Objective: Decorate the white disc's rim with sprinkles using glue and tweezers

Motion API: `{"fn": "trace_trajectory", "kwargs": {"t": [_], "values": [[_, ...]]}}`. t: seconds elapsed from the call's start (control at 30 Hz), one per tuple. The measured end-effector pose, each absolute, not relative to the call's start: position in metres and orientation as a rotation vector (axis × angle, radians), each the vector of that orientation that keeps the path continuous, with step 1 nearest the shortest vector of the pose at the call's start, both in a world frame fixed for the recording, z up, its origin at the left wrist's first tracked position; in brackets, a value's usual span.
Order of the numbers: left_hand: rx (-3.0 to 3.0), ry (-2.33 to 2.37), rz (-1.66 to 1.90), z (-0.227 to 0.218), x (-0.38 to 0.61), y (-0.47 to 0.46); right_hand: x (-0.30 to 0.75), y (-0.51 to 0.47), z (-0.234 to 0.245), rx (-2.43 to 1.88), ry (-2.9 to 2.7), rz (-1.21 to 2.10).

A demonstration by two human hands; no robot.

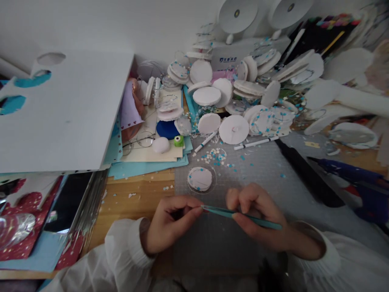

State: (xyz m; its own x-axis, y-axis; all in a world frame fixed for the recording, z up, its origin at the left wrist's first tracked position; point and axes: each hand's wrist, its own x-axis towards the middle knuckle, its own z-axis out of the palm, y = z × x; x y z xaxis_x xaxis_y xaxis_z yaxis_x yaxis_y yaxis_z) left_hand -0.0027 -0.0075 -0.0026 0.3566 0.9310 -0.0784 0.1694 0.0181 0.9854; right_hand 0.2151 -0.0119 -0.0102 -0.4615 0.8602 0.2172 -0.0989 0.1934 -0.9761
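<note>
My right hand grips a thin teal tool like tweezers, its tip pointing left. My left hand is closed in a pinch right at that tip; what it pinches is too small to make out. Both hands hover over a grey cutting mat. Just beyond them on the mat lies a white round disc under clear plastic, dotted with small blue bits. Loose white and blue confetti is scattered past it.
A heap of white round discs fills the back. Two white pens lie near it. A large white card sits at left over paper sheets. A green punch, a black ruler and a blue glue gun lie around.
</note>
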Motion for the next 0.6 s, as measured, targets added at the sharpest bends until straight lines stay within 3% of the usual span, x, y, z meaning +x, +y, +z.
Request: {"fn": "trace_trajectory", "kwargs": {"t": [0.6], "values": [[1.441,1.040,0.729,-0.0009,-0.0037,-0.0049,0.2141,-0.0120,-0.0082,-0.746,-1.628,1.384]]}}
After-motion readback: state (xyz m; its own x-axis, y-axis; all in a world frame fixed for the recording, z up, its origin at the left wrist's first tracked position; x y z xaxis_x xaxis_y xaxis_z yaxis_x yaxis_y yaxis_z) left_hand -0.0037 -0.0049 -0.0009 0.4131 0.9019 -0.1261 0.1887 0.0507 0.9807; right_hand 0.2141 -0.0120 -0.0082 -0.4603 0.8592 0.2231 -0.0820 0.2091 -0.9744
